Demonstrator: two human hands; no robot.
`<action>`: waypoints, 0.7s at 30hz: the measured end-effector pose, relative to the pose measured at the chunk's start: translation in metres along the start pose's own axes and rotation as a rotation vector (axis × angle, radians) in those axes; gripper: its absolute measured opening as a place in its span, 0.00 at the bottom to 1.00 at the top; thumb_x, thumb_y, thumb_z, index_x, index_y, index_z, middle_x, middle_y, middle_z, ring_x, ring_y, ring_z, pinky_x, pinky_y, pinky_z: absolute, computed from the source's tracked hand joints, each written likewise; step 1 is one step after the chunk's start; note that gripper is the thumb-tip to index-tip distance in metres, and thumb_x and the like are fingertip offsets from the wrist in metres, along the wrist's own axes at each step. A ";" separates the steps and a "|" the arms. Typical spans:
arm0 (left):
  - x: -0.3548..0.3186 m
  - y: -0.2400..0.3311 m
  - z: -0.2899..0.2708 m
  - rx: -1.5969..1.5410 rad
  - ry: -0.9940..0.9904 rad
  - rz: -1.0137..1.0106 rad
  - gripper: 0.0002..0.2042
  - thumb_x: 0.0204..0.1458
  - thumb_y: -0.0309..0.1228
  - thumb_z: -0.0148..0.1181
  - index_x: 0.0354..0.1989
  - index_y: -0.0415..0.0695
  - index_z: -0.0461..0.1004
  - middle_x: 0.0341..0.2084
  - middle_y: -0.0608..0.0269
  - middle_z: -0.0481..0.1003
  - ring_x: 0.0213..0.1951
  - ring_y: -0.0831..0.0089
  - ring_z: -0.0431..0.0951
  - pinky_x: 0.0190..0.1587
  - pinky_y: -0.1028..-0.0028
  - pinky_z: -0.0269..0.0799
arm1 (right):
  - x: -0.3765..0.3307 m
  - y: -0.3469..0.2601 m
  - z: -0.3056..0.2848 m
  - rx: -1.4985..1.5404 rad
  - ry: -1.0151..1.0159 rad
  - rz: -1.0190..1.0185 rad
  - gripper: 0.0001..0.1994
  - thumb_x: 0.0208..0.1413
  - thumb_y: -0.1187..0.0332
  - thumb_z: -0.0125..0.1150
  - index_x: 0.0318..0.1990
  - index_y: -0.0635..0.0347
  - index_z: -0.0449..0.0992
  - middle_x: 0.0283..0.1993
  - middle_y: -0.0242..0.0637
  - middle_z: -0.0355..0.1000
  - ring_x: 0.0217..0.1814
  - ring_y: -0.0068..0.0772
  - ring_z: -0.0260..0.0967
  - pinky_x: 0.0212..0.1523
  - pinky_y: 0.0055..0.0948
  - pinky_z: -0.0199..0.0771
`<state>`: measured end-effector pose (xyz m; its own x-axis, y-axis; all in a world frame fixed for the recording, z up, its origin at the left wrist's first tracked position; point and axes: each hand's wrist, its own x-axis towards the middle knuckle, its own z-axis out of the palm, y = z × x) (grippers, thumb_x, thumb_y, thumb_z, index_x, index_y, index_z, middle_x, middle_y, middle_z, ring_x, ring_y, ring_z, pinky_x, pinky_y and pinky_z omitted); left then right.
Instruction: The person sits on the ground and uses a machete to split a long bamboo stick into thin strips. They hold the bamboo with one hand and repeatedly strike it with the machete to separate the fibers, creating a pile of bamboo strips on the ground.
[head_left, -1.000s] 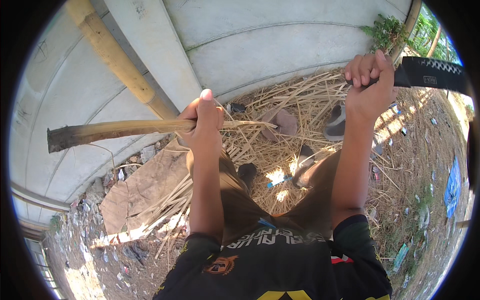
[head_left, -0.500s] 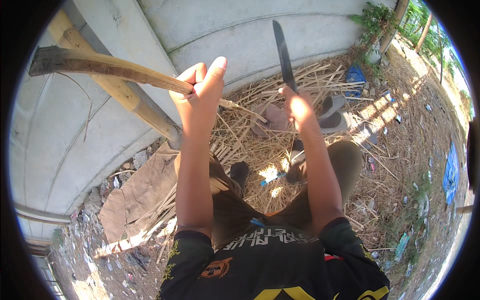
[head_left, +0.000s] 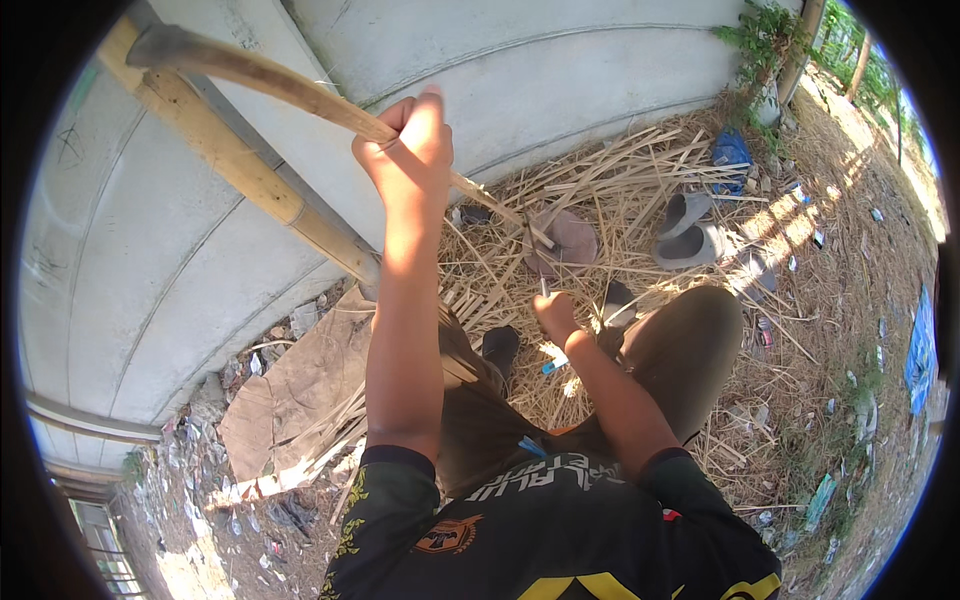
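Observation:
My left hand [head_left: 408, 150] is closed around a long split bamboo piece [head_left: 270, 80], raised before the wall. Its dark, thick end points to the upper left; the thin lower end slants down to a brownish rounded block [head_left: 572, 240] on the ground. Lower down, between my knees and the block, my right hand [head_left: 556, 315] grips a knife [head_left: 544, 287]. The blade is turned nearly edge-on and hard to make out, close to the bamboo's lower end; I cannot tell whether they touch.
Bamboo strips [head_left: 630, 165] and shavings litter the ground. Grey slip-on shoes [head_left: 690, 248] lie right of the block. A thick bamboo pole [head_left: 230, 150] leans along the pale wall [head_left: 480, 70]. Flattened cardboard [head_left: 290, 395] lies at left, blue plastic [head_left: 920, 355] at far right.
My right hand has come down and inward with the knife, from upright to low by the block. My left hand has shifted slightly right, and the bamboo's far end has risen.

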<state>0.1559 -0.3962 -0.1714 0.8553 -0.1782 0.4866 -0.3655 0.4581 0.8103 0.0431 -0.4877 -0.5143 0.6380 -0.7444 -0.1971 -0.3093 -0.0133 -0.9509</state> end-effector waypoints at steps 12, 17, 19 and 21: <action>0.012 0.000 -0.020 -0.306 -0.517 -0.174 0.27 0.64 0.38 0.49 0.12 0.52 0.46 0.09 0.75 0.44 0.13 0.81 0.40 0.18 0.73 0.38 | -0.040 -0.320 -0.173 0.791 0.192 -0.657 0.15 0.55 0.70 0.58 0.20 0.54 0.60 0.13 0.27 0.55 0.13 0.20 0.52 0.18 0.25 0.56; 0.012 -0.004 -0.028 -0.348 -0.770 -0.164 0.30 0.69 0.48 0.37 0.12 0.51 0.43 0.08 0.74 0.43 0.13 0.79 0.39 0.18 0.73 0.37 | -0.020 -0.225 -0.101 1.239 0.445 -0.708 0.16 0.58 0.71 0.54 0.20 0.55 0.58 0.15 0.30 0.56 0.14 0.23 0.52 0.19 0.29 0.57; 0.013 0.001 -0.022 -0.290 -0.849 -0.173 0.29 0.69 0.47 0.37 0.12 0.51 0.43 0.08 0.74 0.43 0.13 0.79 0.39 0.18 0.73 0.37 | -0.006 -0.090 -0.031 0.811 0.288 0.347 0.09 0.56 0.67 0.58 0.28 0.57 0.66 0.17 0.30 0.57 0.13 0.25 0.53 0.16 0.29 0.57; 0.014 -0.001 -0.014 -0.305 -0.920 -0.172 0.29 0.69 0.47 0.36 0.12 0.51 0.43 0.08 0.75 0.43 0.13 0.80 0.39 0.17 0.74 0.37 | 0.007 0.002 -0.005 0.316 -0.151 0.572 0.09 0.52 0.64 0.60 0.30 0.58 0.68 0.17 0.29 0.57 0.11 0.24 0.51 0.13 0.27 0.52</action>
<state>0.1733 -0.3867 -0.1698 0.2213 -0.8124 0.5394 -0.0421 0.5447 0.8376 0.0438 -0.4962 -0.5165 0.5339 -0.4743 -0.7000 -0.4210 0.5688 -0.7065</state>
